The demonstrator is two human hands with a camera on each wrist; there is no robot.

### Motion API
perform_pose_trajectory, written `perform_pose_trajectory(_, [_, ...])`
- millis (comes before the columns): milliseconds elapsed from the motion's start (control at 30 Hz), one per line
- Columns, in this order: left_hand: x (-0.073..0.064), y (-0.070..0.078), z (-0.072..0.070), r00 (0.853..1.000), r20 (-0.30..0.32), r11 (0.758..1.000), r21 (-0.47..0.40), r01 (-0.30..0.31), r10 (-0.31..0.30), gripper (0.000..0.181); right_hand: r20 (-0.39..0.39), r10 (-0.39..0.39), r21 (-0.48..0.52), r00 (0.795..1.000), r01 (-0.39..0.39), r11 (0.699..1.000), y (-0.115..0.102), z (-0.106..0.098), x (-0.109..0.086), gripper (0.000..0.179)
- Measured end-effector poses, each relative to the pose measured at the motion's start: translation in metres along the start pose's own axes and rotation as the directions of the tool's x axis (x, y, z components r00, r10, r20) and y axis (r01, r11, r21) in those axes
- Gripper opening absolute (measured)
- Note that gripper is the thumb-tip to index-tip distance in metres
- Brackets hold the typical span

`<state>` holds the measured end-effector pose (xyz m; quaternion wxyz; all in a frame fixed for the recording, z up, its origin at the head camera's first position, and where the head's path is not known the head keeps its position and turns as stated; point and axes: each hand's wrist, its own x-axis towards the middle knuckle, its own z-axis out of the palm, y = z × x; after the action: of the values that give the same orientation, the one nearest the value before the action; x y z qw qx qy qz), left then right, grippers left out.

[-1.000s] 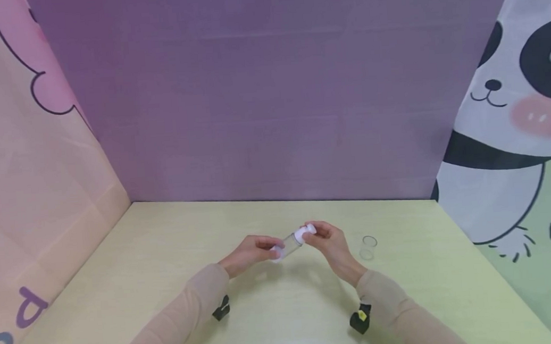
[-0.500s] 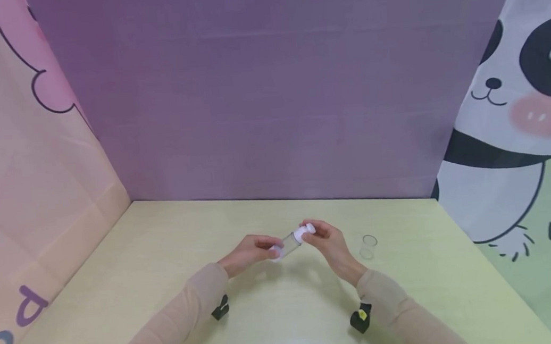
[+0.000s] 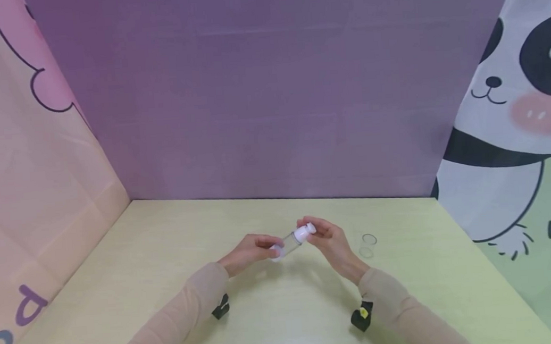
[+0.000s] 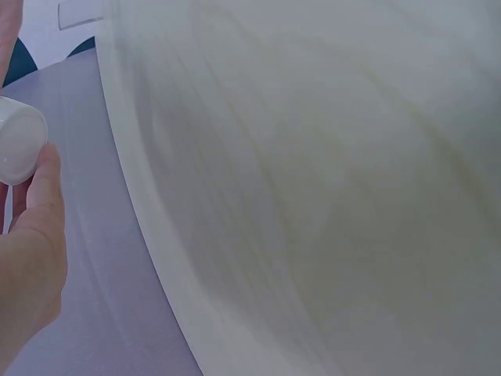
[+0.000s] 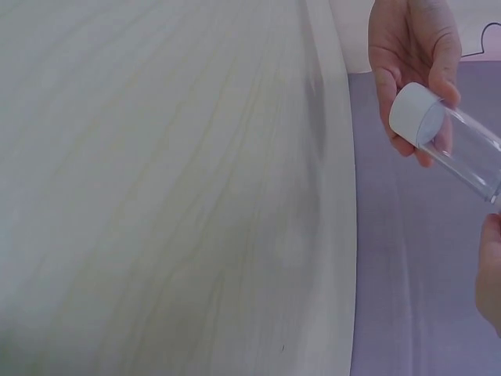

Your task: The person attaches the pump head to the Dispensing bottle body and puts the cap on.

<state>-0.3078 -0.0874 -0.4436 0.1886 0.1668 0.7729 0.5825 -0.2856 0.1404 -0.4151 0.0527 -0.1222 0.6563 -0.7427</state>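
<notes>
A clear bottle (image 3: 290, 243) with a white base and a white, stepped top is held tilted above the table, its top toward the upper right. My left hand (image 3: 251, 252) grips the white base (image 5: 416, 114) between thumb and fingers, which the right wrist view shows from the side. At the other end, my right hand (image 3: 331, 244) holds the white top (image 3: 305, 232), fingers behind it and thumb in front. The left wrist view catches the underside of the base (image 4: 22, 146) at its left edge. A clear cylindrical cover (image 3: 367, 246) lies on the table, right of my right hand.
The pale wooden table (image 3: 174, 227) ends at a purple backdrop (image 3: 261, 98). Printed cloth walls stand on both sides, with a panda (image 3: 493, 194) on the right one. Black wrist cameras hang below both sleeves.
My right hand's fingers have shifted slightly upward around the white top. The left hand and the bottle stay almost where they were.
</notes>
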Motion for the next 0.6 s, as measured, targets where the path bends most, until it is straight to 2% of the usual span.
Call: perform_pose_trajectory(600, [0.0012,-0.0025,-0.0042,1.0,-0.003,1.0,0.0,0.001,-0.001,0.031,-0.06,0.029,-0.03,0.998,-0.031,0.999,0.0059,0.0029,0.0051,0.04])
